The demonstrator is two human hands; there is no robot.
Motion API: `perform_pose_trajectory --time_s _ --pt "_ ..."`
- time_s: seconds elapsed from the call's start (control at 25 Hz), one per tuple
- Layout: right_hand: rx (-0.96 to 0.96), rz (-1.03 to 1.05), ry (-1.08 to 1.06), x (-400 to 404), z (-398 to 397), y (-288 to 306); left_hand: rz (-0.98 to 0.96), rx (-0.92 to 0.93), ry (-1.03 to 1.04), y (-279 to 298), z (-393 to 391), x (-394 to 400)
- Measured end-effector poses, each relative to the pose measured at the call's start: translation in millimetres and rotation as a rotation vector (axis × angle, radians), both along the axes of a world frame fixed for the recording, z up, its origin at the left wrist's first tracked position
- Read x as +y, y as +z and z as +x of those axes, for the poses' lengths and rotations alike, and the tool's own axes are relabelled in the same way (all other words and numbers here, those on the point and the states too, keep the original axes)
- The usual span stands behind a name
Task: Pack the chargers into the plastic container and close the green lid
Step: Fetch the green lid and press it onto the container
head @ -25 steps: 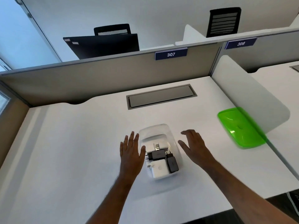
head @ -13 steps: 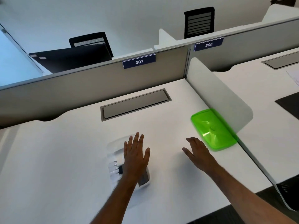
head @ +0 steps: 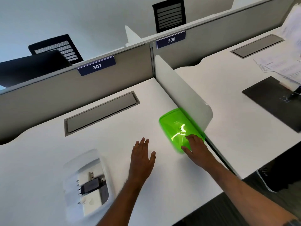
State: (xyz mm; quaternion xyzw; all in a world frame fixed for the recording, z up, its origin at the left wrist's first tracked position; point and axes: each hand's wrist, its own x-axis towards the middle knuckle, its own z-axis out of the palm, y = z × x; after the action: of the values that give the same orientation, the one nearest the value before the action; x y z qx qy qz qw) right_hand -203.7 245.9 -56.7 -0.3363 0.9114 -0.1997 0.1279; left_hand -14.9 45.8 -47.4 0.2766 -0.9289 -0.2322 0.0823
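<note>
The clear plastic container [head: 99, 162] sits uncovered on the white desk at the lower left, with white and dark chargers [head: 92, 187] lying inside it. The green lid [head: 175, 126] lies flat on the desk to the right, against the base of the white side divider. My right hand [head: 194, 148] rests on the lid's near edge, fingers spread over it and thumb at the front rim. My left hand [head: 141, 156] hovers flat over the bare desk between container and lid, fingers apart, holding nothing.
A grey cable hatch [head: 101, 112] is set into the desk behind the hands. The white divider [head: 184, 93] separates this desk from the neighbouring one, which holds a dark pad [head: 275, 101] and papers [head: 280, 66]. A grey partition [head: 65, 88] closes the back.
My right hand has travelled right and landed on the green lid. My left hand has left the container and moved right over the open desk. The view has swung to the right.
</note>
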Motion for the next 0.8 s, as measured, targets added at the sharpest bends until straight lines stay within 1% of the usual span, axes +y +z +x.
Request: perform_pose_trajectory --time_s 0.16,0.24,0.32,0.4,0.48,0.64,0.8 --pt "-0.019 0.027 -0.098 23.5 -26.5 -6.6 0.09 -0.054 -0.044 -10.0 -39.6 25.3" --pt "-0.026 0.032 -0.124 29.4 -34.3 -6.4 0.156 -0.085 -0.03 -13.6 -56.7 31.7" --pt "-0.023 0.052 -0.121 35.0 -41.1 -9.0 0.266 -0.132 0.006 -17.0 -75.3 36.7" --pt "0.009 0.094 -0.093 38.5 -45.5 -12.6 0.416 -0.153 0.082 -17.1 -92.7 39.5" --pt "0.024 0.12 -0.088 39.1 -48.4 -17.0 0.555 -0.131 0.177 -17.1 -109.0 37.3" --pt "-0.006 0.094 -0.101 37.0 -53.4 -26.5 0.726 -0.082 0.316 -15.5 -133.8 30.2" --pt "-0.035 0.043 -0.088 38.4 -54.6 -34.9 1.001 0.088 0.457 -17.1 -153.9 28.3"
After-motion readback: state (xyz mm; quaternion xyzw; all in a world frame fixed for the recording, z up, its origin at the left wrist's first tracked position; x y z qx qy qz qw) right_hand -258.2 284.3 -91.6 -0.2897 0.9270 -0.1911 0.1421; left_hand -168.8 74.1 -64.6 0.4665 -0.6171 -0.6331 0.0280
